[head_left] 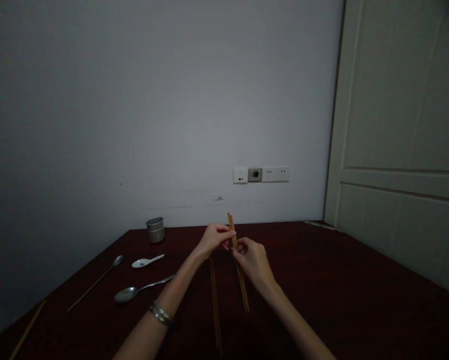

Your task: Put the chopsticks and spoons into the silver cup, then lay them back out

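Note:
Between my two hands a pair of wooden chopsticks (242,287) is held nearly upright in the view, the two sticks side by side. My left hand (216,237) pinches them near the upper end. Just below, my right hand (252,255) closes its thumb and fingers on the same pair. Another pair of chopsticks (215,305) lies on the table, partly behind my left forearm. A large metal spoon (127,294) rests left of that forearm, the tip of its handle reaching the arm.
On the dark red table (322,300), a white spoon (144,262), a long-handled metal spoon (97,282) and a metal cup (156,230) stand or lie to the left. A single chopstick (27,330) lies far left. The wall with sockets (275,174) borders the back; a door (400,150) is right.

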{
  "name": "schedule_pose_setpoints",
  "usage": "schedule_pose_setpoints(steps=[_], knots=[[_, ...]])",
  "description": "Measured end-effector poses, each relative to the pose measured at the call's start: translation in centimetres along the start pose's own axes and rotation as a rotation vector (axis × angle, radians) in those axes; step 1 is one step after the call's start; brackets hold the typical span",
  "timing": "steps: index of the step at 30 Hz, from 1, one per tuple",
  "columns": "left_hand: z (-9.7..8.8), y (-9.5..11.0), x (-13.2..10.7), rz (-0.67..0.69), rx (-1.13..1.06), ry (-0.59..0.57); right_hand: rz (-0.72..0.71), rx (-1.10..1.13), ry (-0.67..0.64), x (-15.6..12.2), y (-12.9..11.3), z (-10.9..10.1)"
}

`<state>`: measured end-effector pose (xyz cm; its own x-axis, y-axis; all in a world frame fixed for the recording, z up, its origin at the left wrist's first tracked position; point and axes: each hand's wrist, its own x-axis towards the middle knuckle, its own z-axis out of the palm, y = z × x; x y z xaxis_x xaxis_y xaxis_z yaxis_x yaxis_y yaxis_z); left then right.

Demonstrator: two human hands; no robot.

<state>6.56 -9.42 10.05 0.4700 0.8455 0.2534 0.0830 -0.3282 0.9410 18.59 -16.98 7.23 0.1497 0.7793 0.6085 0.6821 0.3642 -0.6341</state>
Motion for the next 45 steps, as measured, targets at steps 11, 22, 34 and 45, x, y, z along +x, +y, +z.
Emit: schedule_pose_setpoints(steps=[11,22,34,45], knots=[[-0.4,-1.2,0.2,-0.022,-0.007,-0.108,0.069,-0.153,-0.029,-0.2,0.1,0.2],[-3.5,-1.1,-0.1,-0.129,0.014,-0.242,0.081,-0.286,-0.097,-1.0,0.2,0.5],[-6.5,-6.1,1.2,-0.273,-0.027,-0.044,0.193,-0.519,-0.488,-3.3,1.9,3.8],[-4.8,-8.2,1.4,-0.337,0.001,-0.111,0.184,-0.59,-0.594,-2.9,2.0,5.6]])
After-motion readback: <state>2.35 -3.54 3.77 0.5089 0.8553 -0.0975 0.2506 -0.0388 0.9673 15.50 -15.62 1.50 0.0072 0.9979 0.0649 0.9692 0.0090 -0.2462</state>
